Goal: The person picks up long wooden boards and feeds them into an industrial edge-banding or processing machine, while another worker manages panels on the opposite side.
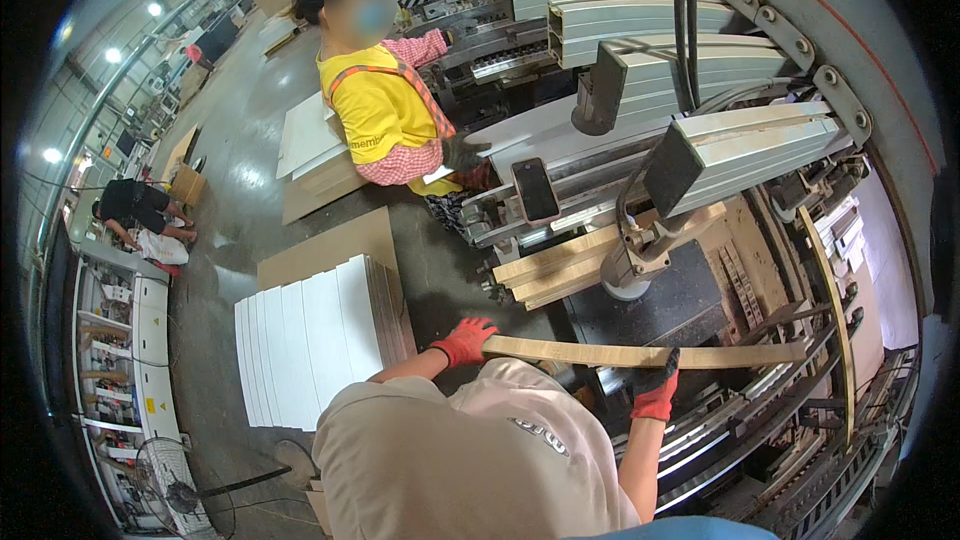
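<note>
Left grip (465, 342) at one end, right grip (656, 395) farther along, and a long pale strip (580, 351)'s being held by both, most likely so the weight's being shared, with its far tip being poked out over the machine rails (735, 430), past some similar stacked strips (560, 268).

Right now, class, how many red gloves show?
2: one on the left hand, at one end of the brown strip; one on the right hand, farther along. Others may be hidden.

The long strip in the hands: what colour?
The long strip is light tan, seen in the head view.
</note>
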A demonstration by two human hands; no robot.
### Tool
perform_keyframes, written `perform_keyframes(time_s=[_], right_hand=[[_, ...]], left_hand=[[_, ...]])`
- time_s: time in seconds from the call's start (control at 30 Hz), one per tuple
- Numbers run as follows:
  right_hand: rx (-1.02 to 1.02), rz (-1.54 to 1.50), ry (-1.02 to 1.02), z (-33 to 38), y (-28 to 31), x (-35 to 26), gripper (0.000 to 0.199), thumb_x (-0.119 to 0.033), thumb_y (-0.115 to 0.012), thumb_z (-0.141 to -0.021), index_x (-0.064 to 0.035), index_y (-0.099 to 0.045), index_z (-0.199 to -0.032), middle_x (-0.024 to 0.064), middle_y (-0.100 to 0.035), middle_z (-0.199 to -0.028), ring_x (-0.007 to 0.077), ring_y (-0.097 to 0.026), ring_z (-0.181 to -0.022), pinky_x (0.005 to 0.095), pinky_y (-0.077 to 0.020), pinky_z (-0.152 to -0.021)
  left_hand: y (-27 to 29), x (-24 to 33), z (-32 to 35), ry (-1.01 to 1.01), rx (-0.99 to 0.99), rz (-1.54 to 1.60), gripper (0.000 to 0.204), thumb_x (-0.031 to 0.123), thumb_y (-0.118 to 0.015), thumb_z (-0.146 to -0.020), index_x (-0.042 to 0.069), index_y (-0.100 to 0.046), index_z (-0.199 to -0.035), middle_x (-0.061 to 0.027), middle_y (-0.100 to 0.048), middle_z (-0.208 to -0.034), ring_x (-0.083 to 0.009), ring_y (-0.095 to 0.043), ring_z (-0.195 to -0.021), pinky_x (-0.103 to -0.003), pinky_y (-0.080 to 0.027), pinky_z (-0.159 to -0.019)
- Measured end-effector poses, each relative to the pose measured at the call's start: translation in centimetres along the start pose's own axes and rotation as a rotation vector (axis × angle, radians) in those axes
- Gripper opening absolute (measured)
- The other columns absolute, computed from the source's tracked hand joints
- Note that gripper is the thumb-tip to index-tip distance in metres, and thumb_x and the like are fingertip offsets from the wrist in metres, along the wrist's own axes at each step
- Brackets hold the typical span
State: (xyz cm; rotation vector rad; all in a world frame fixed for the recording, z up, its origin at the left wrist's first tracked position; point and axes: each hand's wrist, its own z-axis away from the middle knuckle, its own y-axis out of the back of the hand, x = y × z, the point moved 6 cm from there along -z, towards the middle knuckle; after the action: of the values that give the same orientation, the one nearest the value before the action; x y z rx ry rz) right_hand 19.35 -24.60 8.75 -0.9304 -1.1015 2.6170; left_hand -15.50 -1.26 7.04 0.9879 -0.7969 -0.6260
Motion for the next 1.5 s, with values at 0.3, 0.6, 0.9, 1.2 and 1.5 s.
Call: perform_keyframes(time_s=[0.3, 0.6, 0.9, 1.2, 1.5], right_hand=[[0.061, 0.648, 0.459, 7.0, -4.5, -6.3, 0.027, -0.018, -0.052, -0.094, 0.0003, -0.058, -0.113, 0.0088, -0.06, -0.108, 0.018, -0.056, -0.1, 0.0301, -0.0421, -0.09], [1.202, 2.016, 0.523, 18.2, 3.7, -14.1, 0.075, -0.035, -0.072, -0.073, -0.0135, -0.039, -0.137, 0.0167, -0.042, -0.136, 0.038, -0.035, -0.128, 0.0478, -0.0282, -0.106], [0.896, 1.039, 0.497, 17.4, 14.0, -9.9, 0.046, -0.015, -0.065, -0.08, 0.0036, -0.053, -0.12, 0.0081, -0.065, -0.085, 0.0153, -0.059, -0.064, 0.0298, -0.0471, -0.06], [0.895, 1.104, 0.546, 17.7, 11.8, -10.8, 0.04, -0.011, -0.064, -0.079, 0.0013, -0.057, -0.116, 0.0072, -0.065, -0.08, 0.0136, -0.059, -0.061, 0.0295, -0.0464, -0.056], [0.946, 1.127, 0.492, 17.5, 12.5, -10.6, 0.037, -0.017, -0.063, -0.079, 0.002, -0.059, -0.11, 0.0122, -0.067, -0.09, 0.0213, -0.063, -0.078, 0.0333, -0.0481, -0.073]], left_hand=[[4.0, 5.6, -4.6, 0.137, 0.069, 0.346, 0.055, 0.038, -0.072, -0.067, 0.015, -0.057, -0.114, -0.0169, -0.065, -0.1, -0.0355, -0.062, -0.094, -0.044, -0.049, -0.082], [2.0, 7.8, -12.0, 0.24, 0.178, 0.332, 0.068, 0.046, -0.075, -0.067, 0.01, -0.055, -0.122, -0.0153, -0.065, -0.107, -0.0303, -0.062, -0.1, -0.04, -0.047, -0.084], [3.1, 11.6, -18.8, 0.236, 0.271, 0.434, 0.053, 0.041, -0.072, -0.071, 0.01, -0.059, -0.111, -0.0162, -0.066, -0.104, -0.0355, -0.063, -0.096, -0.044, -0.05, -0.077], [-1.8, 6.5, -23.0, 0.388, 0.413, 0.103, 0.061, 0.055, -0.063, -0.07, 0.016, -0.055, -0.116, -0.0149, -0.058, -0.119, -0.034, -0.053, -0.11, -0.048, -0.043, -0.088], [-4.4, 8.7, -26.0, 0.136, 0.455, 0.367, 0.068, 0.048, -0.065, -0.075, 0.009, -0.046, -0.127, -0.0153, -0.045, -0.134, -0.0317, -0.042, -0.123, -0.048, -0.035, -0.098]])
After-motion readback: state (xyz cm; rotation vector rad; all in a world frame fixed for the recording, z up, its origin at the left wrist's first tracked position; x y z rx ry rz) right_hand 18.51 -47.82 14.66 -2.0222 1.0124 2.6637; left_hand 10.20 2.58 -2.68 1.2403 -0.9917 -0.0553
